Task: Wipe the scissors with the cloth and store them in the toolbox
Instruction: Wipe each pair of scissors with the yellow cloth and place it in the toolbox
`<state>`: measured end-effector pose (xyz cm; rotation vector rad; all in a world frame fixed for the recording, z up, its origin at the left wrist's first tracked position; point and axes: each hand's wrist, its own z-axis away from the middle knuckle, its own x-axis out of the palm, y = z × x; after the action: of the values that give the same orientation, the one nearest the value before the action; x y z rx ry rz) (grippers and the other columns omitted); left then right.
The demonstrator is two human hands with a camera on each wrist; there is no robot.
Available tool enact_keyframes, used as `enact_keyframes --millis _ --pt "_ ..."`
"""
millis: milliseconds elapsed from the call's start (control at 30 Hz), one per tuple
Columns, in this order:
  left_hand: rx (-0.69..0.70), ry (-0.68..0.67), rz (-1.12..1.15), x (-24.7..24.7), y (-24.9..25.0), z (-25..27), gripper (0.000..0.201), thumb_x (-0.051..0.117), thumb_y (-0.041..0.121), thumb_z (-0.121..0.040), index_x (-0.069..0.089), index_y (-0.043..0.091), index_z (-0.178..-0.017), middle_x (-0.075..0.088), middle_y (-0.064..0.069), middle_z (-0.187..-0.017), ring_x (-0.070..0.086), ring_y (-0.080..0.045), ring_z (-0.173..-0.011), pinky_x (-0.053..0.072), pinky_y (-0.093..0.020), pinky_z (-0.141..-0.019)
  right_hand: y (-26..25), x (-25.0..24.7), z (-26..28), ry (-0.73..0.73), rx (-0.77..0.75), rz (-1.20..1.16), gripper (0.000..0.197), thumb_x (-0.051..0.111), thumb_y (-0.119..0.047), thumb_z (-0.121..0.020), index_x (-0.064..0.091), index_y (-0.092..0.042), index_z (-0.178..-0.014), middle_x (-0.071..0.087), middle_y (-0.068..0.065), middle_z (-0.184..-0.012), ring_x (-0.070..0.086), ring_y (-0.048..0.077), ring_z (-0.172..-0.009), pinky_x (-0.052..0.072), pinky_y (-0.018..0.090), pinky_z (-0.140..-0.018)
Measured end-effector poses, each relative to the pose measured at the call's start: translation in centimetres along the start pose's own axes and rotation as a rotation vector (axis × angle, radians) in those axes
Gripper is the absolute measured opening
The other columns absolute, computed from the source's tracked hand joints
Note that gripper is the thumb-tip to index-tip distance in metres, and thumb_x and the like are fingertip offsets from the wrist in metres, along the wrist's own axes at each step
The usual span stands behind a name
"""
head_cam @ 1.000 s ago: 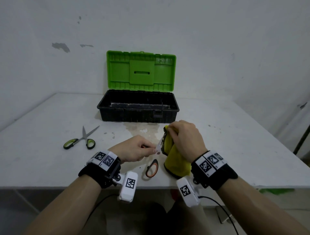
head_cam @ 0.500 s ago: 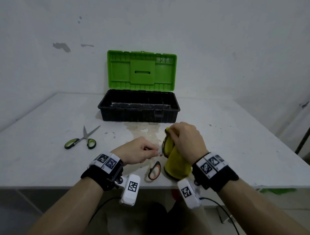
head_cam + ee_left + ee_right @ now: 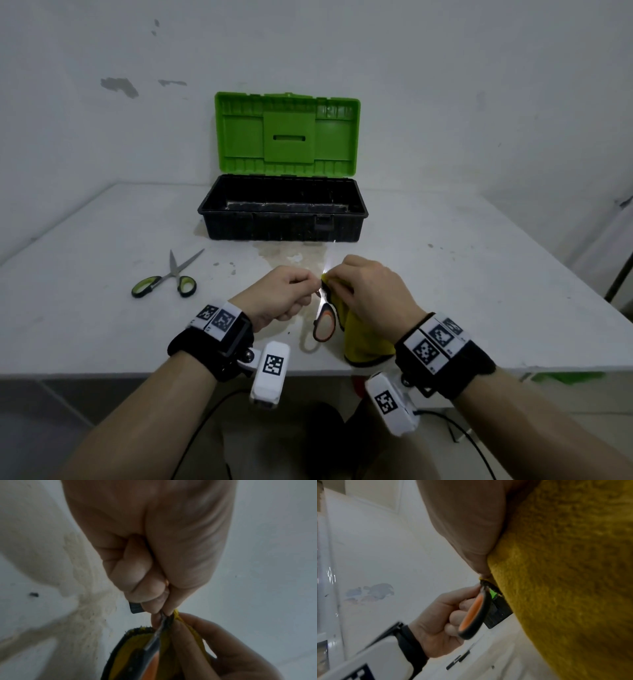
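Over the tabletop [image 3: 445, 291], near its front edge: scissors [image 3: 323, 323] mid-wipe.
Your left hand [image 3: 279, 296] pinches the blade tip; your right hand [image 3: 371, 294] clasps the soft cloth [image 3: 363, 346] round the stiff, slick, sharp blades, so for the toolbox [image 3: 284, 219] take the handles.

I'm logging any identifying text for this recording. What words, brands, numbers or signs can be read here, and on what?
No readable words, brands or numbers.
Wrist straps and camera housings: black-and-white square marker codes, patterns only, no letters.
Toolbox lid: faint raised moulding, too blurred to read.
Green-handled scissors and orange-handled scissors: no visible print.
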<state>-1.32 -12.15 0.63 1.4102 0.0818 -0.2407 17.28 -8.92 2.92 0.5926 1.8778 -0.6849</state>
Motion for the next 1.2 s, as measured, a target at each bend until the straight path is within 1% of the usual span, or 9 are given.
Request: enact_keyframes --millis 133,333,400,500,667,833,900,1033,1200 --pt "0.0 0.021 0.001 0.0 0.0 0.1 0.023 0.052 0.016 -0.102 0.064 0.008 -0.084 0.043 0.004 -0.053 0.029 -0.008 -0.042 0.021 -0.018 -0.036 -0.3 0.5 0.3 -0.038 -0.048 -0.007 0.024 0.047 -0.036 -0.099 0.068 -0.025 -0.105 0.056 -0.004 -0.096 0.059 0.02 -0.082 0.052 0.038 -0.066" --pt "0.001 0.064 -0.054 0.0 -0.1 0.0 0.021 0.056 0.016 -0.099 0.067 0.007 -0.084 0.049 0.0 -0.058 0.033 -0.009 -0.042 0.022 -0.02 -0.039 -0.5 -0.1 1.1 -0.166 -0.185 0.032 0.021 0.046 -0.033 -0.099 0.065 -0.028 -0.107 0.054 -0.007 -0.095 0.058 0.017 -0.079 0.051 0.034 -0.062" --pt "0.008 0.049 -0.049 0.2 -0.2 -0.1 0.023 0.055 0.017 -0.1 0.068 0.006 -0.085 0.048 0.0 -0.059 0.031 -0.008 -0.042 0.022 -0.02 -0.039 -0.1 -0.7 0.5 -0.133 -0.139 0.03 0.021 0.048 -0.034 -0.098 0.067 -0.028 -0.106 0.056 -0.007 -0.096 0.058 0.017 -0.081 0.049 0.031 -0.064" --pt "0.027 0.029 -0.031 0.3 0.0 -0.1 0.025 0.054 0.019 -0.101 0.069 0.004 -0.088 0.045 0.004 -0.054 0.029 -0.009 -0.043 0.021 -0.02 -0.039 0.1 -0.9 0.1 -0.044 -0.046 0.031 0.02 0.049 -0.033 -0.098 0.067 -0.025 -0.104 0.057 -0.005 -0.096 0.061 0.02 -0.083 0.051 0.035 -0.066" --pt "0.039 0.081 -0.055 -0.1 -0.2 0.0 0.023 0.057 0.018 -0.1 0.069 0.006 -0.084 0.049 0.004 -0.054 0.031 -0.01 -0.043 0.022 -0.021 -0.04 -0.3 -0.4 1.4 -0.165 -0.155 -0.027 0.023 0.049 -0.036 -0.099 0.068 -0.027 -0.104 0.058 -0.009 -0.093 0.058 0.013 -0.08 0.049 0.028 -0.062" --pt "0.07 0.042 -0.064 0.5 0.1 0.1 0.024 0.055 0.019 -0.101 0.069 0.006 -0.086 0.047 0.005 -0.054 0.032 -0.008 -0.042 0.024 -0.02 -0.04 0.5 -0.3 0.5 0.012 -0.022 -0.079 0.019 0.053 -0.032 -0.097 0.069 -0.023 -0.103 0.061 -0.007 -0.095 0.06 0.015 -0.082 0.053 0.034 -0.07" --pt "0.084 0.049 -0.052 0.5 0.2 0.1 0.025 0.054 0.018 -0.101 0.069 0.005 -0.086 0.046 0.004 -0.055 0.031 -0.009 -0.043 0.024 -0.02 -0.039 0.6 0.2 0.6 0.007 -0.03 -0.093 0.019 0.052 -0.033 -0.097 0.068 -0.024 -0.101 0.061 -0.007 -0.094 0.059 0.015 -0.08 0.054 0.037 -0.069" --pt "0.076 0.047 -0.028 0.4 0.0 0.3 0.024 0.054 0.018 -0.101 0.068 0.005 -0.086 0.044 0.003 -0.055 0.029 -0.01 -0.043 0.022 -0.02 -0.039 0.9 0.5 1.4 -0.096 -0.089 -0.101 0.02 0.051 -0.04 -0.096 0.068 -0.031 -0.103 0.063 -0.01 -0.094 0.059 0.012 -0.084 0.054 0.037 -0.07" --pt "0.067 0.028 -0.004 0.8 0.3 0.3 0.024 0.053 0.019 -0.101 0.066 0.004 -0.087 0.042 0.004 -0.054 0.028 -0.008 -0.042 0.022 -0.018 -0.038 1.3 -0.7 0.4 0.037 -0.036 -0.137 0.018 0.054 -0.037 -0.094 0.069 -0.027 -0.1 0.062 -0.011 -0.091 0.059 0.011 -0.08 0.054 0.035 -0.07"
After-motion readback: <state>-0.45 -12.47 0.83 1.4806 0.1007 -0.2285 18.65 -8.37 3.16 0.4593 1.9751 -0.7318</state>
